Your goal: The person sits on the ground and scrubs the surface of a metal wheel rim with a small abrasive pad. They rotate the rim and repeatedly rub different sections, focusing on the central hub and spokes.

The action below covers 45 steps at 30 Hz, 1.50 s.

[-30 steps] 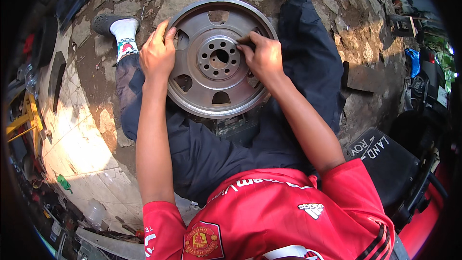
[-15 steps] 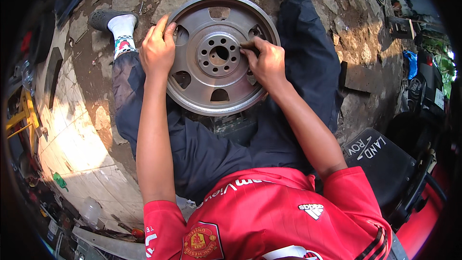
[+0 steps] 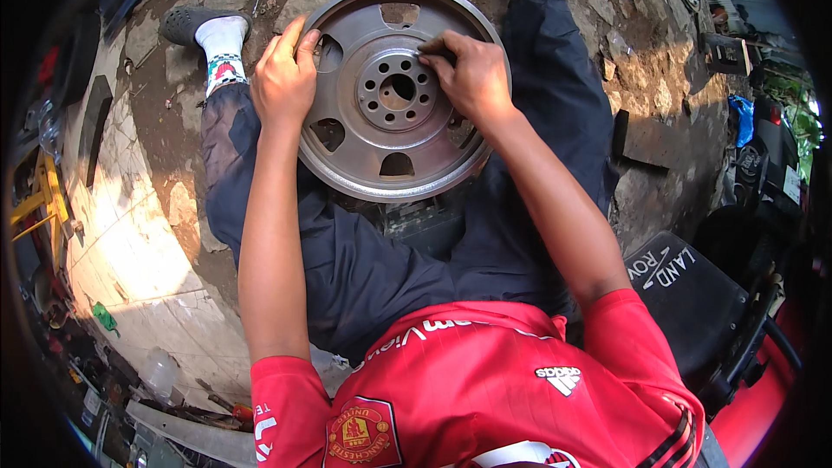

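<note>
A round grey metal wheel is held tilted between my legs. Several windows pierce its disc, and a ring of small bolt holes surrounds the large centre hole. My left hand grips its left edge, thumb near the upper-left window and fingers over the rim. On the upper right of the raised hub ring rests my right hand, fingers bent together against the metal. Whatever may be pinched in those fingertips is too small to make out.
Stone paving surrounds my feet, with pale tiles on the left. A yellow metal stand and a clear plastic bottle are farther left. To my right are a dark flat panel and a dark block.
My right hand has moved up and slightly left, from the right of the bolt holes to the hub's upper edge. The wheel has shifted slightly upward; my left hand still grips it.
</note>
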Available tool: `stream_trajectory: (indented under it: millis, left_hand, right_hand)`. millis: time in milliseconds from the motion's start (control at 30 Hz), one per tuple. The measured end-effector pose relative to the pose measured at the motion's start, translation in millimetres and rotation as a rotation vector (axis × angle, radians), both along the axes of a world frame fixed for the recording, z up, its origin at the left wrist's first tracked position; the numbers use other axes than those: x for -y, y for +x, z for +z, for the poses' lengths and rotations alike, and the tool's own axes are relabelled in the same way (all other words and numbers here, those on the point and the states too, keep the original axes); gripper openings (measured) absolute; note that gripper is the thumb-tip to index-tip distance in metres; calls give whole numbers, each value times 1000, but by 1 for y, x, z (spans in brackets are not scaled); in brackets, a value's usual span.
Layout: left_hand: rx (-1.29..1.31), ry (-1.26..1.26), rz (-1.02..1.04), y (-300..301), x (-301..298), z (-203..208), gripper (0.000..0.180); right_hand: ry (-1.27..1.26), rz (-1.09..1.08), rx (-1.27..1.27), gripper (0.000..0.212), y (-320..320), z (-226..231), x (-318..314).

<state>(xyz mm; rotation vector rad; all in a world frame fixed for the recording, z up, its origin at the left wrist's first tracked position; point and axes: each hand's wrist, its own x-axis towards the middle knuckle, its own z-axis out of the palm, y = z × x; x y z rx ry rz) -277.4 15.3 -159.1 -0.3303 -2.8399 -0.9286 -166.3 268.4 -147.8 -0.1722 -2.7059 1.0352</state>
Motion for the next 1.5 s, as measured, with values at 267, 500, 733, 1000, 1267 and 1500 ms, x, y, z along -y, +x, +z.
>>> stream_trajectory:
  millis: [267,500,733,1000,1267,1500]
  left_hand:
    - [-16,6,17,5,-3,7,38]
    - [-20,3,18,5,-3,9,37]
    - [24,27,26,8,-6,13,36]
    - [79,11,22,8,-5,18,38]
    - [16,38,15,9,-7,12,35]
    - [9,57,12,9,-3,13,34]
  right_hand:
    - [5,122,76,16,6,6,-17]
    - [9,269,-19,17,-36,7,0]
    - [58,319,19,13,-15,3,-28]
    - [-18,420,36,16,-49,12,-3]
    - [56,476,68,15,-40,21,-30]
    - [11,564,108,15,-66,26,5]
